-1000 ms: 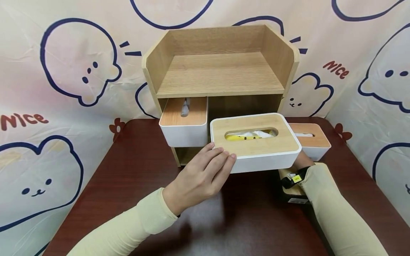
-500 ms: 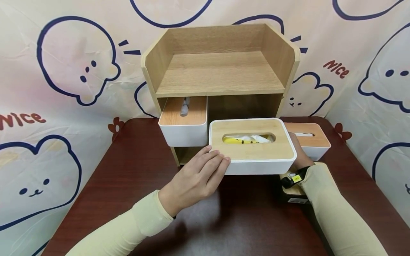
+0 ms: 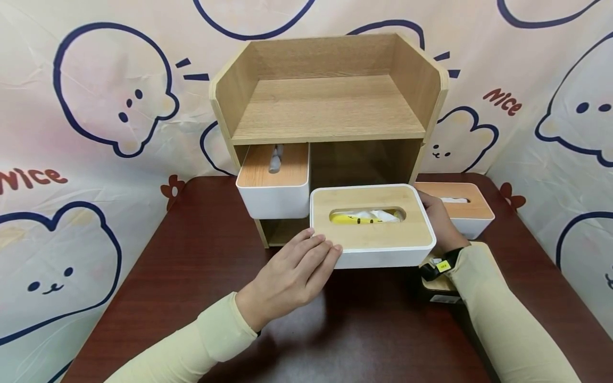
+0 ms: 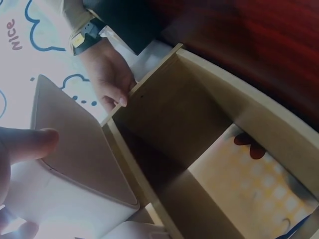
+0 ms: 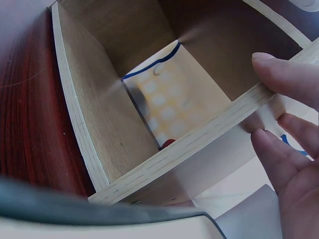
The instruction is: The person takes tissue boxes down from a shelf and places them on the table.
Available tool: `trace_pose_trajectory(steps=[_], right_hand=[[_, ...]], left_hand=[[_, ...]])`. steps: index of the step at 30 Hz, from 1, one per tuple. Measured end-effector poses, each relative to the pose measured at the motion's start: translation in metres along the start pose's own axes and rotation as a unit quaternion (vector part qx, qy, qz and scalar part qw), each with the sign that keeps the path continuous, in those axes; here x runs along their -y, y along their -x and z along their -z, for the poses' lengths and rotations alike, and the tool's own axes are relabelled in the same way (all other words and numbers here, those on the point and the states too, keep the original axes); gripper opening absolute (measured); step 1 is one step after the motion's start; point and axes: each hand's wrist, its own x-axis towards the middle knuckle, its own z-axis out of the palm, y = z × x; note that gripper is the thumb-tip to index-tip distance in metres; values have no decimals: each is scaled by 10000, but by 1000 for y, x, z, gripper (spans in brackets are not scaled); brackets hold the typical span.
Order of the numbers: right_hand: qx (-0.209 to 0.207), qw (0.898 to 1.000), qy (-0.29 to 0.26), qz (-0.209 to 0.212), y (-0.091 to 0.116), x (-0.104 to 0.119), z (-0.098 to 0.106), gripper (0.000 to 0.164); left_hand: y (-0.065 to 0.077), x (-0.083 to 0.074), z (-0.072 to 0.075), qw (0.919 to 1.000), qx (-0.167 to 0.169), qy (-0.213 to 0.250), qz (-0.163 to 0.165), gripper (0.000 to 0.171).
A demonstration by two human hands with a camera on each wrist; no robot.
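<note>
My left hand (image 3: 289, 276) holds a white tissue box (image 3: 375, 236) with a bamboo lid by its front left corner, fingers on the lid. In the left wrist view the thumb presses the box's underside (image 4: 79, 134). Yellow and white packaging (image 3: 359, 217) shows through the lid's slot. Behind the box, my right hand (image 3: 442, 223) is at the right side of the wooden desk shelf (image 3: 330, 109). The right wrist view shows its thumb and fingers (image 5: 276, 162) on opposite sides of the shelf's side panel edge (image 5: 189, 137), pinching it.
Another white tissue box (image 3: 275, 199) with a wooden lid sticks out of the shelf's left compartment. A third (image 3: 462, 202) stands right of the shelf, and a dark box with a light top (image 3: 479, 255) lies under the right forearm. All stand on the dark red table (image 3: 191, 255).
The tissue box in my left hand has lowered slightly and levelled out. My right hand, first mostly hidden behind it, now shows more beside the shelf's right panel.
</note>
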Motion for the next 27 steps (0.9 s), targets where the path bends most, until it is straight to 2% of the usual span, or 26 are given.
trace_pose_trajectory(steps=[2, 5, 11, 16, 21, 27], right_hand=[[-74, 9994, 297, 135, -1, -2, -1, 48], [-124, 9995, 285, 56, -3, -9, 0, 53], [-177, 9990, 412, -59, -4, -9, 0, 56], [-190, 9993, 250, -200, -4, -9, -1, 60], [-219, 9996, 93, -164, -4, -10, -2, 58], [-211, 9994, 253, -102, -6, -12, -1, 58]], left_hand=[[-2, 0, 3, 10000, -76, 10, 4, 24], [1, -2, 2, 9999, -106, 14, 7, 24], [12, -6, -7, 9999, -112, 25, 4, 24], [8, -4, -1, 9999, -135, 29, -3, 25], [3, -2, 5, 9998, -194, 35, -52, 25], [10, -3, 2, 9996, -239, 76, -87, 24]])
